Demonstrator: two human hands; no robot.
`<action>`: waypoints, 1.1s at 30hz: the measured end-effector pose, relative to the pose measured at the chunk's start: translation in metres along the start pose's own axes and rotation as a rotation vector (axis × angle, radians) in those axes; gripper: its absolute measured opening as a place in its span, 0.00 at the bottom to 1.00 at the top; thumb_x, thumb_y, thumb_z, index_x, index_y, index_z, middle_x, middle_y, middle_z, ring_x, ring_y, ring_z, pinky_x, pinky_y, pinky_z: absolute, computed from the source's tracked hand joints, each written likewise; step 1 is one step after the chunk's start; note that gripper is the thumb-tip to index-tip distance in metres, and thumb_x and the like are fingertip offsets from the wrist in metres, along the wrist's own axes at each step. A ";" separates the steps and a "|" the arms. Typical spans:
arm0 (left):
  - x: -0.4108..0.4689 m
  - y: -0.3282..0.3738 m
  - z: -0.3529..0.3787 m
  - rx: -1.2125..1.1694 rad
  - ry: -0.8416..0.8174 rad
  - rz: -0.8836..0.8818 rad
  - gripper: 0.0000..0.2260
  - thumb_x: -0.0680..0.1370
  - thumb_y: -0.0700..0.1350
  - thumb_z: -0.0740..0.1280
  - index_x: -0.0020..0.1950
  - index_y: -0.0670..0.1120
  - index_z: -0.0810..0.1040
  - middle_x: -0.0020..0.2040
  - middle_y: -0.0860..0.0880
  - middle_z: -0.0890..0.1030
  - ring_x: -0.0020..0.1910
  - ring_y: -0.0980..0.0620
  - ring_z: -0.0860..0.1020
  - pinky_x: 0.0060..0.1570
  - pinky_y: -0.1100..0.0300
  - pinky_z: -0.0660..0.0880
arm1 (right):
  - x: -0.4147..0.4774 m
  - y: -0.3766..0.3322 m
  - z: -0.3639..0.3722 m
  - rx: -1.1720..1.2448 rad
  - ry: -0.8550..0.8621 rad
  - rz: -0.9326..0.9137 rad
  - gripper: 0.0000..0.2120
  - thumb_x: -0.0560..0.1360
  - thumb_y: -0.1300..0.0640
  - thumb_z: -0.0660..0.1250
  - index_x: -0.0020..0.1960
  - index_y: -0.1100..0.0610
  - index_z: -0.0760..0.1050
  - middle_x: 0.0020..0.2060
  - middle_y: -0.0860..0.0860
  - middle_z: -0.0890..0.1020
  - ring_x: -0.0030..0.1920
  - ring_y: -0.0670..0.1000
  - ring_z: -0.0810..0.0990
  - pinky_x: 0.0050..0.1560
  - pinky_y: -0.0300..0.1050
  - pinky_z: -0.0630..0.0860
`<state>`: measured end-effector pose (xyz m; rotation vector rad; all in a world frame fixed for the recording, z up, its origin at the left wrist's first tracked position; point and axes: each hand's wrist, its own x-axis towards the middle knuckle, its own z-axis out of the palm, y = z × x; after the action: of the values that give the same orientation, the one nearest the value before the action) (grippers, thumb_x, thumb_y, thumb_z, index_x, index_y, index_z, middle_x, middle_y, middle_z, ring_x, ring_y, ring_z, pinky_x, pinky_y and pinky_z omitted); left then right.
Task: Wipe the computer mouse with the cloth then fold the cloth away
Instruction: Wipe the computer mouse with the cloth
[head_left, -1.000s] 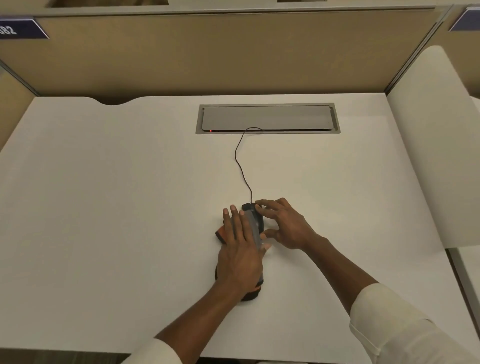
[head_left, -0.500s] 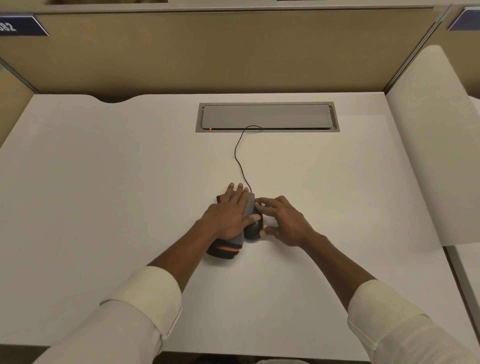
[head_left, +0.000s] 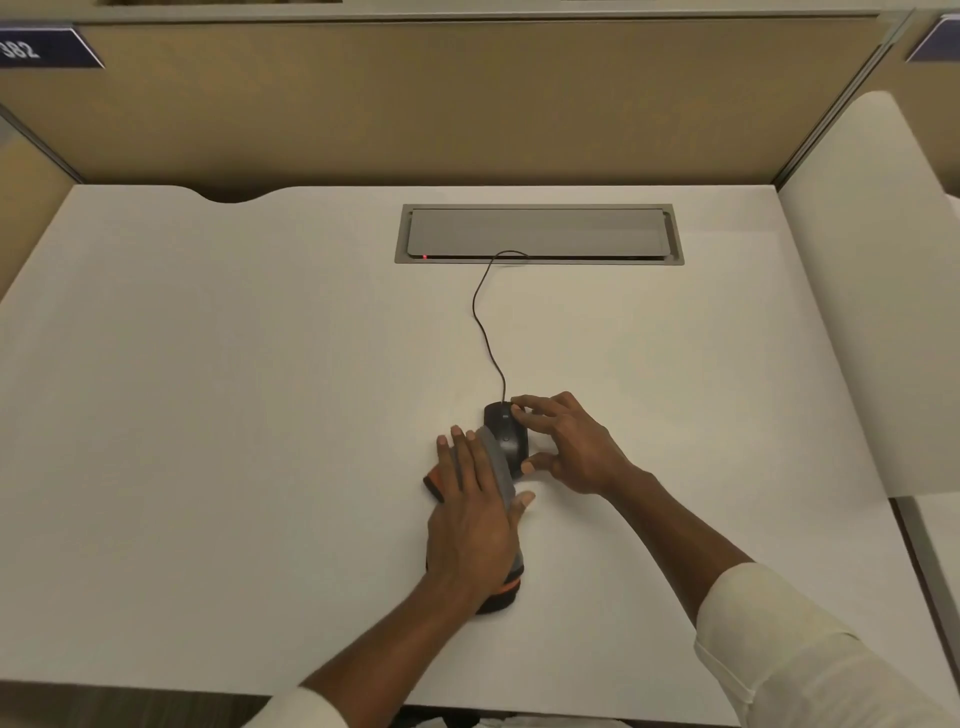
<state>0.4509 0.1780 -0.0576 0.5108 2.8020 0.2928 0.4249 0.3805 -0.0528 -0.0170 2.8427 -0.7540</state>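
A black wired computer mouse (head_left: 506, 434) sits on the white desk (head_left: 234, 415) a little right of centre. My right hand (head_left: 569, 447) holds it by its sides, forefinger at the front and thumb at the rear. A folded cloth (head_left: 498, 470), grey with orange and black bands, lies against the mouse's left side and runs back toward me. My left hand (head_left: 475, 512) lies flat on top of the cloth, fingers pointing away, thumb around its right edge. Most of the cloth is hidden under that hand.
The mouse's black cable (head_left: 485, 322) runs up to a grey cable hatch (head_left: 537, 234) set in the desk's far part. Tan partition walls (head_left: 467, 104) close the back and left. A white side panel (head_left: 883, 291) stands on the right.
My left hand has slid the cloth back toward me along the mouse's left side, after pushing it forward half a second ago. The right hand and mouse have stayed in place.
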 end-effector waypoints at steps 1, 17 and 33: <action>-0.007 0.003 0.003 0.010 0.012 -0.002 0.46 0.81 0.71 0.49 0.86 0.38 0.46 0.87 0.37 0.52 0.86 0.37 0.53 0.67 0.49 0.81 | 0.000 0.000 0.001 0.000 0.000 0.005 0.36 0.73 0.47 0.77 0.79 0.48 0.69 0.78 0.40 0.68 0.71 0.51 0.66 0.50 0.52 0.79; 0.020 0.018 -0.024 0.094 -0.042 0.207 0.42 0.84 0.67 0.54 0.87 0.44 0.40 0.87 0.42 0.35 0.85 0.39 0.34 0.68 0.49 0.79 | 0.000 0.005 0.005 0.019 0.015 -0.028 0.36 0.74 0.51 0.77 0.79 0.45 0.68 0.77 0.39 0.69 0.68 0.50 0.68 0.47 0.53 0.82; 0.010 0.013 -0.018 0.186 -0.007 0.158 0.41 0.84 0.65 0.56 0.87 0.42 0.46 0.87 0.38 0.44 0.86 0.34 0.41 0.66 0.46 0.80 | 0.000 0.003 0.003 0.012 0.006 -0.002 0.37 0.73 0.50 0.78 0.79 0.47 0.69 0.77 0.39 0.69 0.69 0.50 0.67 0.49 0.54 0.81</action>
<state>0.4402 0.1908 -0.0397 0.7756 2.8015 0.0618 0.4256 0.3819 -0.0571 -0.0153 2.8441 -0.7726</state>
